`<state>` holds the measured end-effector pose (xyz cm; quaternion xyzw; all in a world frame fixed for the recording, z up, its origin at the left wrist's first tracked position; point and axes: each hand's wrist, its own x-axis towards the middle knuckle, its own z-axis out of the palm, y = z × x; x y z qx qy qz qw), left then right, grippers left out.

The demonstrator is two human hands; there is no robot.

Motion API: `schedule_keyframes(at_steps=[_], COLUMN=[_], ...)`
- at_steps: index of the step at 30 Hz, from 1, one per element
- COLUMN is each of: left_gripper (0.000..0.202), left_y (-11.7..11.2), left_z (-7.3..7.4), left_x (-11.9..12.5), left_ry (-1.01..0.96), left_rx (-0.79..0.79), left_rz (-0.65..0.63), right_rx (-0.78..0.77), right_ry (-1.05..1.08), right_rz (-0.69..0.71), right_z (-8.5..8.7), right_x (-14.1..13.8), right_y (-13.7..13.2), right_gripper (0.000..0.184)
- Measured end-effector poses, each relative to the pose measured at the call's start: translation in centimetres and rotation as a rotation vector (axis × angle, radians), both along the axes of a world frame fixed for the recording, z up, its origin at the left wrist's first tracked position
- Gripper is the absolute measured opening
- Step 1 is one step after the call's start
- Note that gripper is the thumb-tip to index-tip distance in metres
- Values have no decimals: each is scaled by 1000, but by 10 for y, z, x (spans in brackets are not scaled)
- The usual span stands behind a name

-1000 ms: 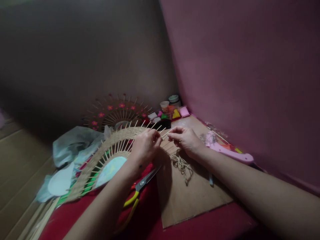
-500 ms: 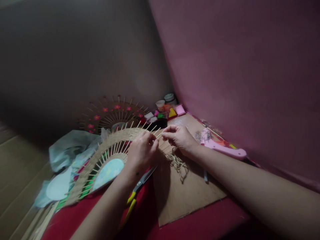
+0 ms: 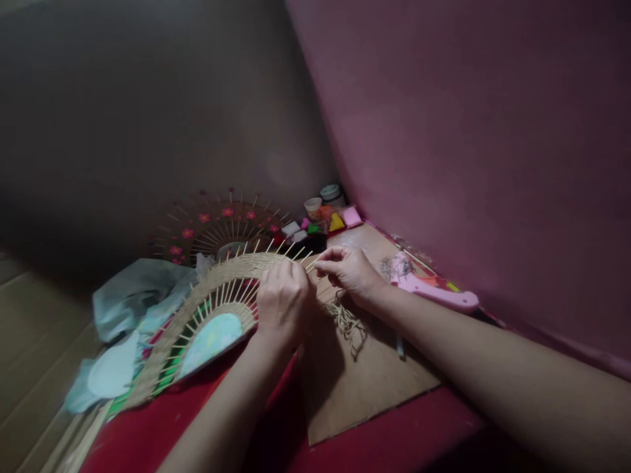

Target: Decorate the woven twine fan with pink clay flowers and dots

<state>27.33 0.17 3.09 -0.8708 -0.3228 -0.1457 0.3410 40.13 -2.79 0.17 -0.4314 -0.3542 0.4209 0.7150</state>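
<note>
A round craft piece [image 3: 211, 295] of thin wooden sticks with a woven twine band around a pale disc lies on the red cloth [image 3: 148, 427]. My left hand [image 3: 283, 302] is closed on its woven rim at the right side. My right hand [image 3: 348, 270] pinches the twine [image 3: 348, 322] near the stick tips, just right of the left hand. Loose twine trails down from there onto the cardboard sheet [image 3: 365, 381].
A pink glue gun [image 3: 428, 289] lies by the pink wall at right. A second stick piece with pink flowers [image 3: 217, 226] leans at the back. Small coloured blocks and cups [image 3: 320, 217] sit in the corner. Crumpled pale plastic [image 3: 133, 295] lies left.
The view has drifted, and both hands have shifted slightly left. My left hand has turned over the rim. The scissors seen under my left forearm are now hidden.
</note>
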Motion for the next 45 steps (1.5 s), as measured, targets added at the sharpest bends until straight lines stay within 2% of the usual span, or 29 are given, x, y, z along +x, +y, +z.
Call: schedule_keyframes(at_steps=[15,20,23,26,31,35,45], left_gripper=[27,20,34,42,28,22,12], left_y=[-1,1,2,0,-3,0,13], left_z=[-1,-2,-3,-2,2,1,-6], left_x=[4,-3,-12,-21,-29,-22,-9], left_ry=[56,-30,-156,-230,-191,-169,-242], left_rx=[115,-26,-160,-226,-168,-103,-96], left_rz=[11,38,46,51,-43,-88,-174], right_rx=[6,-6,-11,-9,-6,-4,15], right_ry=[-8,-14,-19,-27,-39,-39,-34], right_rz=[10,-1,-8,-9,-2,1,-1], right_z=[3,3,3,2,-1,-2,-5], right_x=[0,0,0,0,1,2,2], right_y=[-2,-2,-2,-2,-1,0,3], right_gripper=[10,8,8,8,10,11,8])
